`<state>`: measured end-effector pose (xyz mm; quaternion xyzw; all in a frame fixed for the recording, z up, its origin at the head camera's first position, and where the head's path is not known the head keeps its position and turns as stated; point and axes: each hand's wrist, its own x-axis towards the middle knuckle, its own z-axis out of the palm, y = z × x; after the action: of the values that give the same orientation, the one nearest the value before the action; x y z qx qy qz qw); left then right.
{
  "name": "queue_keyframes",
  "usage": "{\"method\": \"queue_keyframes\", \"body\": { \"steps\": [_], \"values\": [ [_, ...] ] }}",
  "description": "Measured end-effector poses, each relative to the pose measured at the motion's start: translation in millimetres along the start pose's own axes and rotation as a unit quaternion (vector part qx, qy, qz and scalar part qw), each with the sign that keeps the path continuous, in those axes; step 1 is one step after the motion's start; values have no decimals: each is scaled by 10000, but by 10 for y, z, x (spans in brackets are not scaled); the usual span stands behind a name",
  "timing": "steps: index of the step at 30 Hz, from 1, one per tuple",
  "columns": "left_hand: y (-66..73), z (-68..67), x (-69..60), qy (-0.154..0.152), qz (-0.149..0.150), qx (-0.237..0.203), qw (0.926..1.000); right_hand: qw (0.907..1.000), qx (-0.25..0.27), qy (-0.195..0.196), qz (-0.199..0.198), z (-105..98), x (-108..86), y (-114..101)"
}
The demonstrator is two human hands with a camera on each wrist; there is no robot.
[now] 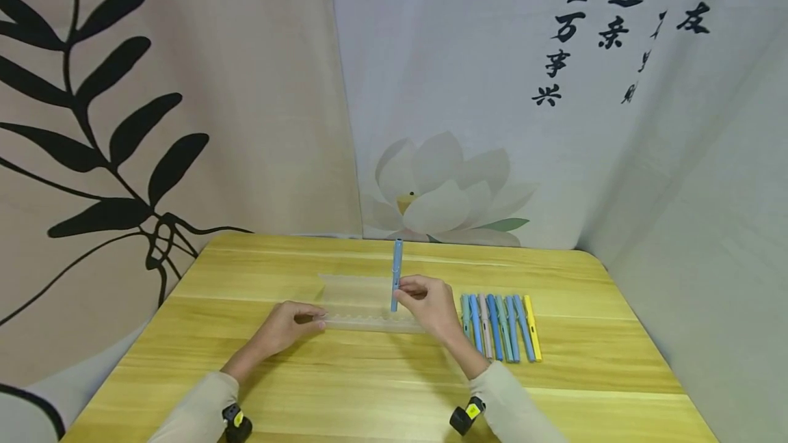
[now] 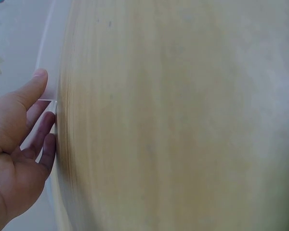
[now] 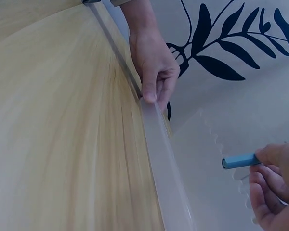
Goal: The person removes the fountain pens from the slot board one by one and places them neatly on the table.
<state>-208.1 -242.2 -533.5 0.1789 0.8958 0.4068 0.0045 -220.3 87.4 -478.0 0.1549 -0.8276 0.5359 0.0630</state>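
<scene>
A clear plastic pen case (image 1: 357, 292) with a scalloped inner edge lies on the table. My left hand (image 1: 286, 327) pinches its left end between thumb and fingers; the left wrist view shows the thumb (image 2: 36, 84) on the case's edge. Over the case's right part, my right hand (image 1: 434, 306) holds a blue pen (image 1: 397, 265) nearly upright between thumb and fingers. In the right wrist view the end of that pen (image 3: 240, 161) sticks out past the fingertips, above the scalloped edge. Whether the pen touches the case I cannot tell.
Right of the case, several pens (image 1: 498, 327) lie side by side in blue, green, pinkish grey and yellow. The wooden table (image 1: 345, 388) runs back to a printed curtain (image 1: 277, 122), and another curtain (image 1: 708, 224) hangs along the right side.
</scene>
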Motion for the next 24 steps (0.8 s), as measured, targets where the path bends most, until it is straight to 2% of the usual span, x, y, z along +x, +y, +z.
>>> {"method": "queue_keyframes", "body": {
  "steps": [10, 24],
  "values": [
    [4, -4, 15, -10, -110, -52, 9999, 9997, -17, 228, 78, -221, -71, 37],
    [28, -14, 7, -27, -115, -46, 9999, 9968, -576, 488, 256, -576, -153, 253]
  ]
}}
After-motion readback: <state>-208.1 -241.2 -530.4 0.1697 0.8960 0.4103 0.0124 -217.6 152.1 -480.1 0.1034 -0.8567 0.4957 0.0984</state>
